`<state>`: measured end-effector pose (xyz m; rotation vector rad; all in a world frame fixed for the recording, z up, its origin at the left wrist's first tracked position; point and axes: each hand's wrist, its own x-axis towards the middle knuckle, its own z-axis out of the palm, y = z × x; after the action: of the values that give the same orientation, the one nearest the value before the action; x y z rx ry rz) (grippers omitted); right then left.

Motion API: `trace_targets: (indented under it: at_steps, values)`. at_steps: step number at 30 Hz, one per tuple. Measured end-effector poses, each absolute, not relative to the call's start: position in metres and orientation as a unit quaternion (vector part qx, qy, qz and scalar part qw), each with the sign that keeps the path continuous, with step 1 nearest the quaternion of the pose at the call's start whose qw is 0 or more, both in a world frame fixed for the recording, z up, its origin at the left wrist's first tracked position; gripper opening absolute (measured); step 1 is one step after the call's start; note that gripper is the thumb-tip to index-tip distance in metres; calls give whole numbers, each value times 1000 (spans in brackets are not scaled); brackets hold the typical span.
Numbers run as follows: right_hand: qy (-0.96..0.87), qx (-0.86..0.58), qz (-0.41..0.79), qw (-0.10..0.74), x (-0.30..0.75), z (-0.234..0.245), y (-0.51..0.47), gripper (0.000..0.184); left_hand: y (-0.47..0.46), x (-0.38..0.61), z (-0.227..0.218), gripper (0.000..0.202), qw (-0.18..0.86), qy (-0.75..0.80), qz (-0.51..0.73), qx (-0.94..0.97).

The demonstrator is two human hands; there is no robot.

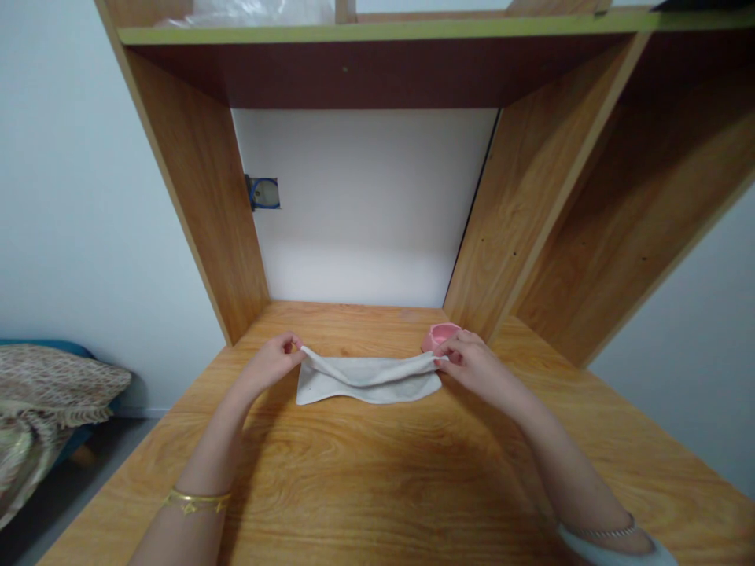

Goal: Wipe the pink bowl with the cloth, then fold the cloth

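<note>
A white cloth [371,385] is stretched sideways just above the wooden desk, sagging in the middle, its lower part lying on or close to the surface. My left hand [276,362] pinches its upper left corner between thumb and fingers. At the upper right corner, my right hand [469,360] pinches the cloth in the same way. Directly behind the right hand stands a pink bowl-like container [441,336], partly covered by the fingers. What lies inside it cannot be made out.
The wooden desk [354,487] runs back to a white panel [371,212] between upright wooden boards. A shelf with a yellow-green edge [377,33] hangs overhead, with clear plastic wrapping [259,12] on it. At the left, a patterned, fringed blanket [53,393] covers something blue.
</note>
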<state>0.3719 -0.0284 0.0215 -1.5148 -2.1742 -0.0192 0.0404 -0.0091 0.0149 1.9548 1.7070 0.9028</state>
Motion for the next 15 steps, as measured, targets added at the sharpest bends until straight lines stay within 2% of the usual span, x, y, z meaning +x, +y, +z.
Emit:
trace_targets:
  at_steps: [15]
  values:
    - [-665,-542,-57,510,366,35,-32,18,-12,48,27,26,254,545,489,632]
